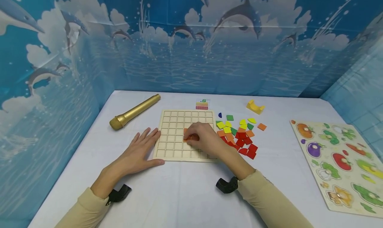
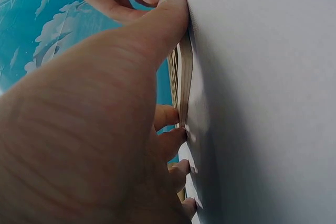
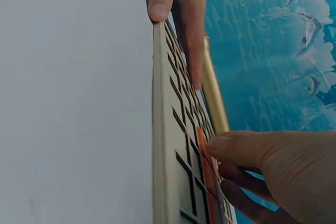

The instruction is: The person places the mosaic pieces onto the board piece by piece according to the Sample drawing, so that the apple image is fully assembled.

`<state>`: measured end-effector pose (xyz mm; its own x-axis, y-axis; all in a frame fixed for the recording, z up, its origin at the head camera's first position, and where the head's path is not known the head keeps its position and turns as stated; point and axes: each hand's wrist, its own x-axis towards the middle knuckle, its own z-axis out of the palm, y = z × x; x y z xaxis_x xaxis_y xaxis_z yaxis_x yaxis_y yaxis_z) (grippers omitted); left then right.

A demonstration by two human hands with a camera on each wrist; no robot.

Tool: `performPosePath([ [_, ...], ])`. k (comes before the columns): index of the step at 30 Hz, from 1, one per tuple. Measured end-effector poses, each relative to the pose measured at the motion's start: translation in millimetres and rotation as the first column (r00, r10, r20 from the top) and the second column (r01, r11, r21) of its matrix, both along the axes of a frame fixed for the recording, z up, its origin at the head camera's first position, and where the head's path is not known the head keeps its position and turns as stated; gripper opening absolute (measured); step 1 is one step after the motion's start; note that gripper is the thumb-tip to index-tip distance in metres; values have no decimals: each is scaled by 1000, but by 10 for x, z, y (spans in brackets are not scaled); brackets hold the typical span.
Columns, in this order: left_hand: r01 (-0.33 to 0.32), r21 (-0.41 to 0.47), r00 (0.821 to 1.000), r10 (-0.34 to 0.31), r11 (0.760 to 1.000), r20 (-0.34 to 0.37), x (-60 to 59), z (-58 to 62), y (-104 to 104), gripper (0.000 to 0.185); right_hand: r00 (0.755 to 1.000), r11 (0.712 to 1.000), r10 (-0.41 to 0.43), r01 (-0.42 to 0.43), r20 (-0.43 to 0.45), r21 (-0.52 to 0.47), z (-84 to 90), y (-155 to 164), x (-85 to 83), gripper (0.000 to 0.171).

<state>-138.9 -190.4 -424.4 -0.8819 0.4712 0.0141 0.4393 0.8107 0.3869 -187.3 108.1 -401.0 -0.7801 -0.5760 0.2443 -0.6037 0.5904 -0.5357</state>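
A wooden grid board (image 1: 172, 117) lies on the white table. My right hand (image 1: 204, 138) is over its middle, with thumb and forefinger pinching an orange square tile (image 1: 185, 131) at the board's surface. In the right wrist view, orange tiles (image 3: 201, 139) lie in a row beneath the thumb; the fingertips partly hide them. My left hand (image 1: 137, 153) rests flat by the board's left edge, fingers spread and touching it, thumb near the lower left corner. In the left wrist view, the left thumb (image 2: 170, 19) presses against the board's edge (image 2: 185, 77).
Loose red tiles (image 1: 252, 148), yellow tiles (image 1: 227, 130) and green tiles (image 1: 229, 117) lie right of the board. Behind it is a small picture card (image 1: 202, 104). A gold microphone (image 1: 137, 111), a yellow curved block (image 1: 255, 106) and a vegetable puzzle board (image 1: 323, 184) lie around.
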Motion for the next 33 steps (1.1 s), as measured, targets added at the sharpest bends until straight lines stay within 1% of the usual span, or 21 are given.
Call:
performPosePath([
  [4, 0, 1, 1000, 0, 1000, -6, 0, 3, 0, 107, 1000, 1000, -8, 8, -4, -20, 40, 133, 1, 14],
  [10, 3, 3, 1000, -3, 1000, -6, -1, -1, 3, 107, 996, 996, -83, 84, 11, -7, 97, 427, 13, 16],
  [16, 0, 4, 1000, 0, 1000, -10, 1, -12, -13, 107, 987, 987, -160, 159, 17, 25, 70, 710, 15, 17],
  [20, 1, 6, 1000, -1, 1000, -20, 4, -22, -20, 107, 981, 981, -194, 194, 24, 28, 66, 870, 5, 20],
  [23, 0, 8, 1000, 0, 1000, -25, 4, -28, -20, 106, 975, 975, -218, 216, 34, 60, 68, 970, -6, 21],
  [27, -3, 13, 1000, 3, 1000, -20, 7, -26, -15, 105, 971, 968, -232, 223, 67, 114, 65, 1048, -23, 23],
  [33, -2, 9, 1000, 2, 1000, -20, 6, -22, -12, 105, 969, 966, -230, 216, 93, 145, 76, 1075, -45, 24],
])
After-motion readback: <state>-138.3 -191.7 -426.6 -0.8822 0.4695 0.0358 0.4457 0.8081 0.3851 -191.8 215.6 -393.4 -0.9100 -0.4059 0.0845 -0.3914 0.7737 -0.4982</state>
